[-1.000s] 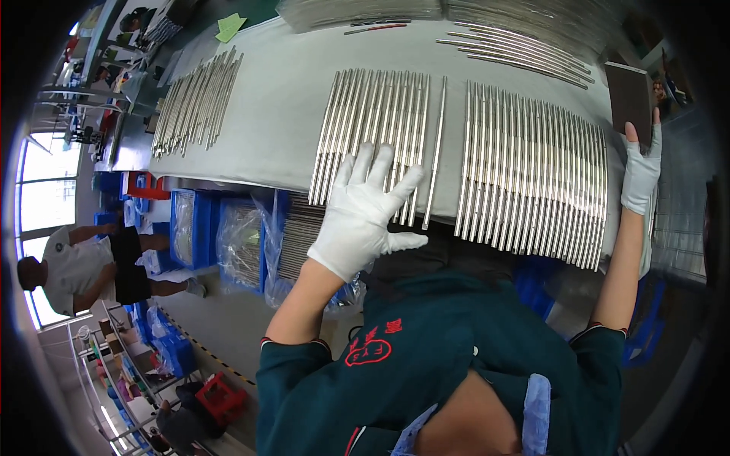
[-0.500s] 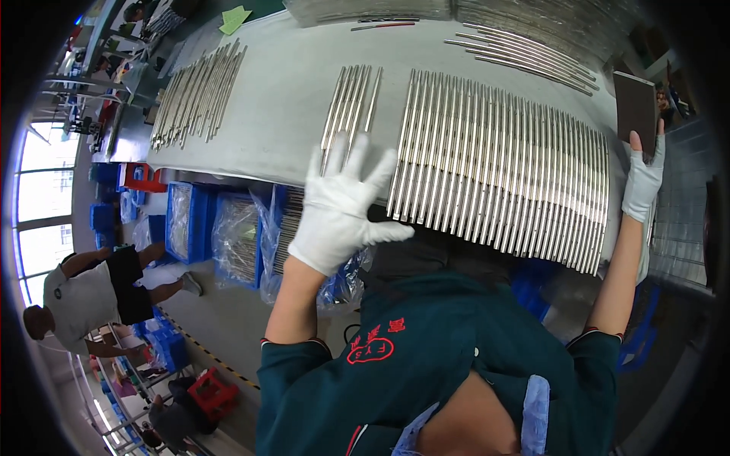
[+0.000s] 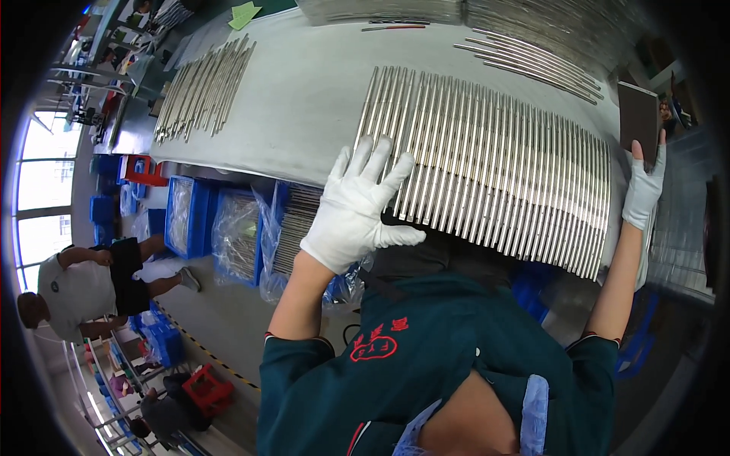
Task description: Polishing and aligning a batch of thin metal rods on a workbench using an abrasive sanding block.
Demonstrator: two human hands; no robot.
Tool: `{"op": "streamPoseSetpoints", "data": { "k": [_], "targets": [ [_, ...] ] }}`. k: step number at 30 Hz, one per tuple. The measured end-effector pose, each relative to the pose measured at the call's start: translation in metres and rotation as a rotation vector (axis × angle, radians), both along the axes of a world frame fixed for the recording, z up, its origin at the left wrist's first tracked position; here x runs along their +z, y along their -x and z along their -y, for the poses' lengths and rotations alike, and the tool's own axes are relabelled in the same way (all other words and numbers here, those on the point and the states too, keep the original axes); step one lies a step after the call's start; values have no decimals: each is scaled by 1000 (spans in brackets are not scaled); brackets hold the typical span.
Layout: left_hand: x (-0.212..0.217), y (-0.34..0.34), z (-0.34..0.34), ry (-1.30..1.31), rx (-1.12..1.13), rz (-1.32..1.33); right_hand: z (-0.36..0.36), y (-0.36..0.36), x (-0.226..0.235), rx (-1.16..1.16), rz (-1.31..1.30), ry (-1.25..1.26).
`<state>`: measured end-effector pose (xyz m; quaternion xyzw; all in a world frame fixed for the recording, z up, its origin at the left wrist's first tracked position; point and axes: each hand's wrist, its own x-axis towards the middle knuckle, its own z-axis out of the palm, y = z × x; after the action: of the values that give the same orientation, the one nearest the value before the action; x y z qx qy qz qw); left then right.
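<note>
My left hand (image 3: 359, 205), in a white glove, is open with its fingers spread over the near ends of a few metal rods (image 3: 386, 99). These rods lie right beside the left edge of a wide row of shiny metal rods (image 3: 502, 159), set side by side. At the row's far right, my right hand (image 3: 643, 190), gloved with thumb and a fingertip bare, grips the near end of a dark brown flat board (image 3: 637, 114) between thumb and fingers. Its other fingers are hidden.
More rods lie at the table's left (image 3: 205, 91) and back right (image 3: 532, 64). Thin drill-like rods (image 3: 394, 27) and green paper (image 3: 245, 15) lie at the back. Blue crates (image 3: 190, 220) with plastic-wrapped rods stand below the table edge. A person (image 3: 84, 285) stands at left.
My left hand has moved right, and the small group of rods has slid right against the wide row, closing the gap. My right hand stays on the board.
</note>
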<state>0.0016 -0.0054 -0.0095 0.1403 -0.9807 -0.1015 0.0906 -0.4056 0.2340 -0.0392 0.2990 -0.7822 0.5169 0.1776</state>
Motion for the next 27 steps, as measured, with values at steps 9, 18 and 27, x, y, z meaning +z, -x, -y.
{"op": "streamPoseSetpoints", "data": {
  "k": [9,18,27],
  "targets": [
    [-7,-3,11,60,154,-2,-3,8,-6,72,46,74],
    [-10,-11,25,-3,89,-8,-4,8,-8,56,14,10],
    [-19,-8,35,-8,32,-82,-7,12,-9,58,17,-17]
  ]
}}
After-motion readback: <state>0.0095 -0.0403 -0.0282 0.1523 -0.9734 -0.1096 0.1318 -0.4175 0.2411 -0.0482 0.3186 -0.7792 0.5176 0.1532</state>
